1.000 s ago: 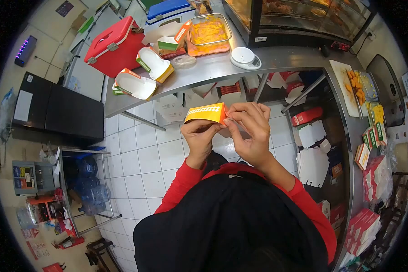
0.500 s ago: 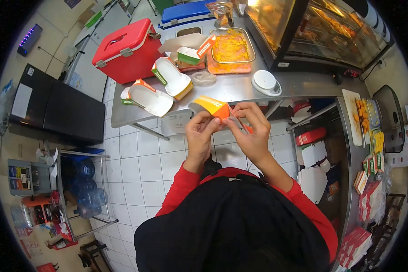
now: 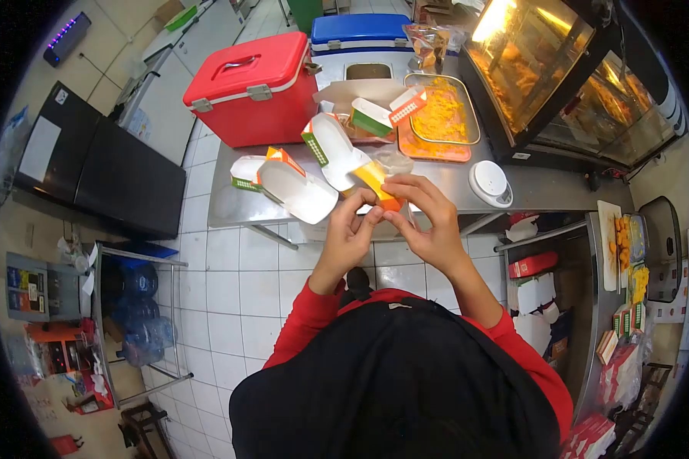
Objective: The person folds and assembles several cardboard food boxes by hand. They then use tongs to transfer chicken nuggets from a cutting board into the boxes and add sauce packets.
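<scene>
An orange and yellow cardboard food box [image 3: 373,180] is held between my two hands, in front of the steel table's near edge. My left hand [image 3: 349,236] pinches its lower left corner with thumb and fingers. On the other side, my right hand [image 3: 427,219] grips it, the index finger bent over its right side. The fingers hide part of the box. Just beyond it, open paper food boxes, white inside, lie on the table: one [image 3: 295,188] at the left and another [image 3: 331,150] touching or behind the held one.
A red cooler box [image 3: 253,92] and a blue cooler [image 3: 360,32] stand on the steel table [image 3: 233,208]. A tray of yellow food [image 3: 445,111], a white kitchen scale [image 3: 491,182] and a heated glass display case [image 3: 530,73] are at the right. Another counter [image 3: 589,306] runs along my right.
My view has shifted, so the table appears further right and lower. The box is now turned more upright, and my right fingers have moved over its side.
</scene>
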Tool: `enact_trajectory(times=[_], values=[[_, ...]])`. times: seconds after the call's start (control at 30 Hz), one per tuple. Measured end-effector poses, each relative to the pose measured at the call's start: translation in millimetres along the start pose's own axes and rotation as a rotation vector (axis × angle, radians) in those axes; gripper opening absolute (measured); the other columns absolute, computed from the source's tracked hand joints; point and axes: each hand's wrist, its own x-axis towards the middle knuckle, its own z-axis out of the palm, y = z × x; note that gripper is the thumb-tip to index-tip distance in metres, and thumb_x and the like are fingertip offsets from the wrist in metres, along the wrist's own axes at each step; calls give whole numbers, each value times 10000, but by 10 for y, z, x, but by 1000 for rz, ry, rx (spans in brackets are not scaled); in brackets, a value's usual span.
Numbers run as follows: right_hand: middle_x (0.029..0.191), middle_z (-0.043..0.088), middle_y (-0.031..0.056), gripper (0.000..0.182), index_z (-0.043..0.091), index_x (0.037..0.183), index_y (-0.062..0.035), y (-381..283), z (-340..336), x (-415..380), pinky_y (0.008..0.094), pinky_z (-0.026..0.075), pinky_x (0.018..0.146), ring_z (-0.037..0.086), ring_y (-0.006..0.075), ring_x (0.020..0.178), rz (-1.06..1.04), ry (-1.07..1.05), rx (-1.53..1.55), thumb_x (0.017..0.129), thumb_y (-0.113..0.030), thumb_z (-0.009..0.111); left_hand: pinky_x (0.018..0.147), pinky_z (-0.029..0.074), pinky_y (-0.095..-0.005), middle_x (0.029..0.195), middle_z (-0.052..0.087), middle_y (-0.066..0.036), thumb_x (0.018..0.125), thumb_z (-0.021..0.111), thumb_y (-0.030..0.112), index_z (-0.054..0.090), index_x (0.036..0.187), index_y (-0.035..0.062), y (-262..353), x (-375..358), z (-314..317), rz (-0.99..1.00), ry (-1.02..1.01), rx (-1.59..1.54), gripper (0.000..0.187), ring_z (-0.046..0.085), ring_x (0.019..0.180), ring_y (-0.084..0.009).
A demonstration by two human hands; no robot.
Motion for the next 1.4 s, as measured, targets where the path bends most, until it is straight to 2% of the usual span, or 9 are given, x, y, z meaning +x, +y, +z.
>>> enact_trajectory(times=[0.07,0.2,0.3,0.33,0.47,0.6,0.73,1.13,1.4], values=[[1111,577,104,534,548,1207,-133,-24,4,112,394,452,880,589,295,1014,-77,-61,-67,703,-107,720,736,506,-284,881,577,-95,866,564,54,552,919,-19,247,94,-119,14,-21,227,91,603,801,-172],[1022,609,77,329,625,1065,-120,-284,-134,547,458,293,1007,621,234,922,-391,-143,-341,741,-133,682,649,453,-396,839,560,-137,793,569,4,547,861,-6,654,337,-304,431,-273,793,71,560,746,-331],[899,633,66,259,621,981,-78,-309,-274,639,445,331,962,614,225,859,-291,-184,-276,737,-132,687,642,503,-286,804,582,-118,783,592,-25,559,888,-33,869,441,-322,518,-222,862,110,600,732,-227],[794,631,60,200,608,894,-54,-349,-295,665,391,404,843,604,231,757,-335,-120,-285,725,-115,696,677,526,-262,820,615,-90,797,604,-27,582,897,-35,833,474,-316,469,-176,694,103,619,772,-176],[790,615,87,164,602,854,-45,-510,-361,563,319,443,606,598,254,661,-183,-32,-217,719,-82,686,692,533,-223,913,658,-84,826,663,52,608,1005,-57,722,471,-244,-9,-272,31,217,626,828,-106],[789,592,82,141,609,842,-40,-603,-412,423,313,456,609,600,266,691,9,-82,-182,722,-73,675,662,531,-202,874,661,-102,829,658,51,624,976,-82,604,446,-131,-139,-326,-105,201,637,756,-111],[765,578,80,99,613,751,-38,-557,-586,260,328,461,615,590,268,702,106,-140,-111,701,-83,687,634,528,-198,827,671,-118,824,661,53,659,904,-83,530,296,34,-154,-334,-55,158,639,726,-106],[793,582,43,143,596,742,-50,-627,-856,-310,320,460,596,581,226,719,-82,-84,-389,627,-15,673,656,566,-252,845,655,-136,803,633,-31,637,897,-110,383,-21,463,-231,-407,-45,123,652,743,-153],[796,593,65,130,605,753,-38,-652,-1018,-552,313,462,586,588,228,709,7,-92,-278,655,-24,689,617,553,-221,800,654,-117,794,647,-16,652,872,-90,436,-200,693,-306,-396,-1,107,649,699,-128]])
